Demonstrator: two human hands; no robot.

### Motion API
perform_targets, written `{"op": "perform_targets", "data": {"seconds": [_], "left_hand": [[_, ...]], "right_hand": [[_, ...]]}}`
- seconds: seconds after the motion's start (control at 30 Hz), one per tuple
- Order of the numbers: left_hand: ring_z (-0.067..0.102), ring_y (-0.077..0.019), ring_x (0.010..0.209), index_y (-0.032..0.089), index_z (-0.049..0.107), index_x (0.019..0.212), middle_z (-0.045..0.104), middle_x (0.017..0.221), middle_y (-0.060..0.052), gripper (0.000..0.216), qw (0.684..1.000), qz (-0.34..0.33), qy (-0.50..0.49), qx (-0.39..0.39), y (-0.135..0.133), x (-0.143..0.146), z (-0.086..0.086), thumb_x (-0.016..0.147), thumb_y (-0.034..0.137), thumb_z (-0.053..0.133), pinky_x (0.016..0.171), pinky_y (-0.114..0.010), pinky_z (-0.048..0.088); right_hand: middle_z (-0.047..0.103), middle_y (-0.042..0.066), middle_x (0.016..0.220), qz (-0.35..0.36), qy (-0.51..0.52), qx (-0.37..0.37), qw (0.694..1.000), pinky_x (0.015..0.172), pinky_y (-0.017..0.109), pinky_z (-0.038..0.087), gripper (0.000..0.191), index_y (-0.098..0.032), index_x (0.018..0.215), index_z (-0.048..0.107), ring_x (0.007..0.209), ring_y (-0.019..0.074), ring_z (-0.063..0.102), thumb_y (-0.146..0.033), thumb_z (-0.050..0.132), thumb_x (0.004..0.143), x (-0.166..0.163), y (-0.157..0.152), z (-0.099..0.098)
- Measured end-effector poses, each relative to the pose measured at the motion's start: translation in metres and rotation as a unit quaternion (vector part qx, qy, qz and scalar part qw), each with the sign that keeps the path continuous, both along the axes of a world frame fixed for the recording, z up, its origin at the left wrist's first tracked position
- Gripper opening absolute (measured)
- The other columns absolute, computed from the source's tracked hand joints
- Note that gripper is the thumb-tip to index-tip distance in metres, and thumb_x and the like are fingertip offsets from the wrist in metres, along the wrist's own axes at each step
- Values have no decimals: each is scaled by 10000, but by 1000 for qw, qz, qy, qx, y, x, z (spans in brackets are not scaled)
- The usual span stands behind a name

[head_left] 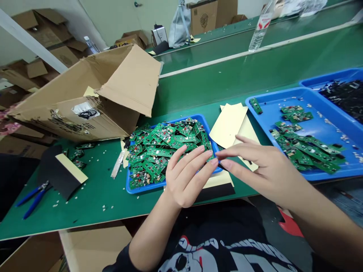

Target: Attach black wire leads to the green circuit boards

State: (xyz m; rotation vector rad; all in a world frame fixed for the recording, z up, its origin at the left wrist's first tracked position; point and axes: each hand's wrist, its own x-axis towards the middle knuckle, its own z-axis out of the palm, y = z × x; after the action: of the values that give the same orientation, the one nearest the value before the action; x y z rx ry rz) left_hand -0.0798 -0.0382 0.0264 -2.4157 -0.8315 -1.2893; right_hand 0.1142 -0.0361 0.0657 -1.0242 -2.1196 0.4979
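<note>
My left hand (187, 177) hovers over the near right part of a blue tray (133, 190) heaped with green circuit boards (159, 151). Its fingers are stretched out, tips close to those of the other hand. My right hand (258, 162) comes in from the right, thumb and index finger pinched on a small black piece (222, 166), mostly hidden by the fingertips. Beneath the hands lie cream paper sheets (227, 124) and a black-edged sheet (215, 192).
A second blue tray (272, 99) holds more boards and small white bits; behind it stands a tray of black parts (344, 94). To the left are an open cardboard box (113, 113), blue-handled cutters (36, 196) and a black sheet (62, 173). A bottle (259, 32) stands behind.
</note>
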Motion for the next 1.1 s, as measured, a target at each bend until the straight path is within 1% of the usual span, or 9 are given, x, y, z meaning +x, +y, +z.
{"op": "perform_targets", "data": {"seconds": [0.1, 0.2, 0.33, 0.43, 0.6, 0.7, 0.77, 1.0, 1.1], "left_hand": [[641, -210, 1083, 116, 624, 1086, 715, 1052, -120, 223, 1000, 2, -13, 1, 1, -2, -2, 865, 121, 597, 967, -402, 495], [640, -232, 1083, 90, 619, 1090, 705, 1054, -148, 241, 1000, -7, -26, -3, 1, -3, -5, 850, 114, 620, 948, -419, 523], [655, -229, 1048, 107, 619, 1063, 703, 1022, -129, 271, 998, 10, -63, -10, 2, -1, -8, 800, 95, 685, 936, -428, 543], [675, -197, 978, 119, 614, 1041, 699, 980, -97, 276, 995, 23, -92, -5, 4, 1, -9, 782, 100, 710, 909, -402, 566], [680, -179, 912, 106, 602, 1031, 686, 966, -94, 257, 995, 11, -102, -7, 5, 1, -8, 793, 104, 699, 886, -401, 586], [679, -169, 914, 129, 584, 1067, 683, 983, -77, 318, 993, -2, -115, -18, 6, 1, -8, 779, 104, 717, 880, -387, 593], [680, -168, 916, 138, 574, 1084, 680, 989, -71, 348, 992, -16, -125, -28, 7, 1, -8, 772, 97, 722, 877, -383, 596], [673, -164, 928, 126, 582, 1060, 668, 975, -65, 323, 981, -71, -165, -67, 8, 4, -5, 772, 119, 727, 907, -396, 587], [677, -164, 920, 148, 579, 1082, 670, 969, -50, 329, 970, -119, -183, -106, 10, 4, -4, 784, 137, 719, 906, -418, 587]], "right_hand": [[735, -9, 792, 14, 32, -115, 993, 821, 349, 558, 148, -236, 839, 703, 683, 163, 681, -228, 560, 872, 0, 1, -3], [718, -6, 750, 3, 76, -204, 976, 602, 231, 542, 133, -232, 798, 708, 656, 142, 658, -237, 585, 850, 0, 1, -2], [702, -7, 692, 6, 132, -265, 955, 556, 205, 511, 152, -222, 769, 710, 622, 126, 644, -296, 602, 844, -2, 1, -3], [723, 4, 740, -3, 162, -274, 948, 586, 215, 517, 148, -222, 789, 721, 645, 128, 652, -304, 607, 836, -5, 1, -7], [700, -3, 687, -16, 212, -280, 936, 566, 222, 516, 222, -207, 1010, 684, 620, 129, 647, -280, 641, 805, -8, 1, -15], [694, 7, 701, 1, 195, -276, 941, 570, 216, 506, 121, -207, 841, 702, 639, 126, 640, -303, 633, 817, -6, 4, -17], [685, 8, 692, 10, 181, -276, 944, 567, 216, 499, 139, -206, 757, 697, 635, 125, 629, -316, 634, 813, -6, 6, -16], [649, -12, 635, 33, 192, -289, 937, 550, 211, 488, 82, -207, 765, 686, 598, 115, 601, -273, 644, 788, -9, 9, -15], [668, -8, 667, 43, 189, -282, 940, 574, 212, 496, 76, -211, 763, 688, 625, 117, 615, -259, 638, 796, -7, 10, -15]]}}
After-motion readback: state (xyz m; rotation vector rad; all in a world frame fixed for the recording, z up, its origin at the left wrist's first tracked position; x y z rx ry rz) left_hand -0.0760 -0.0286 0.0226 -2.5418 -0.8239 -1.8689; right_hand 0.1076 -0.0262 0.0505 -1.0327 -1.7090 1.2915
